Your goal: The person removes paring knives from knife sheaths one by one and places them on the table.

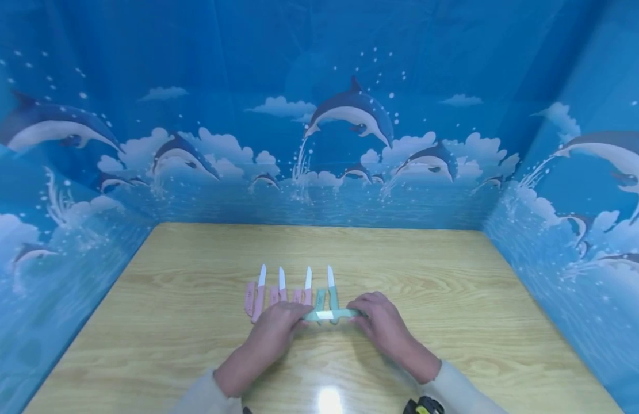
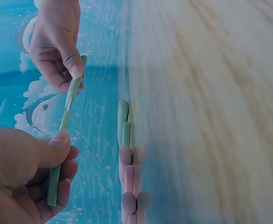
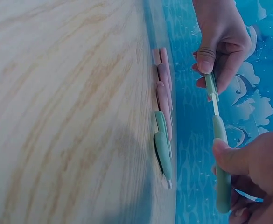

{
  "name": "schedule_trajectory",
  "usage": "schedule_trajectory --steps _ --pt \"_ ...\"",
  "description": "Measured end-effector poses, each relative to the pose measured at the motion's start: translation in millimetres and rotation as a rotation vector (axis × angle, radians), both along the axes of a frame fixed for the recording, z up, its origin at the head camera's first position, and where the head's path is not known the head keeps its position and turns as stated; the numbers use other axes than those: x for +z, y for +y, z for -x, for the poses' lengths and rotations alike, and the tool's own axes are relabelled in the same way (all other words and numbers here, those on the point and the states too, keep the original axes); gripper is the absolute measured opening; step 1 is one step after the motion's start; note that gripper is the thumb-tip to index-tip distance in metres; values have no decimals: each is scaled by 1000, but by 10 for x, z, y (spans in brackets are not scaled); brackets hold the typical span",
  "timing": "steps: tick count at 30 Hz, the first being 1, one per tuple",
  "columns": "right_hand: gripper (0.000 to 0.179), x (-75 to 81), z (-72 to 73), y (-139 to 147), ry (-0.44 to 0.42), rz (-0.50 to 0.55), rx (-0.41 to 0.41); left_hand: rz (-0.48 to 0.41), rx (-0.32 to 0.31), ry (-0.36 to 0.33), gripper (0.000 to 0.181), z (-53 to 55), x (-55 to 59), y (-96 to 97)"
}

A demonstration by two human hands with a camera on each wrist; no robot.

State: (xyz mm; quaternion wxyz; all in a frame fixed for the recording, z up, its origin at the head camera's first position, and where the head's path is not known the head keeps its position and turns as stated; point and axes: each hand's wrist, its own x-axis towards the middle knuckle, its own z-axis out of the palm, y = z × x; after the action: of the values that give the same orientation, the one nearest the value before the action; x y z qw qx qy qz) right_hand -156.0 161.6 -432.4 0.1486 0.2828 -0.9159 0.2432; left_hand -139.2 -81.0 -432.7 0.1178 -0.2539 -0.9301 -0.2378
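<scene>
Between the two hands a green-handled knife (image 3: 222, 182) is held level above the table, its white blade partly inside a green sheath (image 2: 55, 184). The right hand (image 1: 378, 320) grips the handle, thumb along its side. The left hand (image 1: 282, 323) pinches the sheath between thumb and fingers. A short length of blade (image 1: 325, 315) shows between sheath and handle. Just beyond the hands, another green knife (image 1: 333, 296) lies beside its green sheath (image 1: 320, 298). To their left lie several pink items, including a pink knife (image 1: 259, 300) and its pink sheath (image 1: 249, 298); the left hand hides some lower ends.
The wood-grain table (image 1: 195, 259) carries the row of knives near its middle, blades pointing away. A blue dolphin-print curtain (image 1: 319, 201) stands along the back and both sides. Part of a black and yellow object (image 1: 424, 406) shows at the bottom edge by the right sleeve.
</scene>
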Motion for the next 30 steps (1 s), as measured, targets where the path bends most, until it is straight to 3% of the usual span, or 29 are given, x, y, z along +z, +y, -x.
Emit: schedule_trajectory --steps 30 --pt "25 -1 -14 6 -16 18 -33 -29 50 23 28 -19 -10 -24"
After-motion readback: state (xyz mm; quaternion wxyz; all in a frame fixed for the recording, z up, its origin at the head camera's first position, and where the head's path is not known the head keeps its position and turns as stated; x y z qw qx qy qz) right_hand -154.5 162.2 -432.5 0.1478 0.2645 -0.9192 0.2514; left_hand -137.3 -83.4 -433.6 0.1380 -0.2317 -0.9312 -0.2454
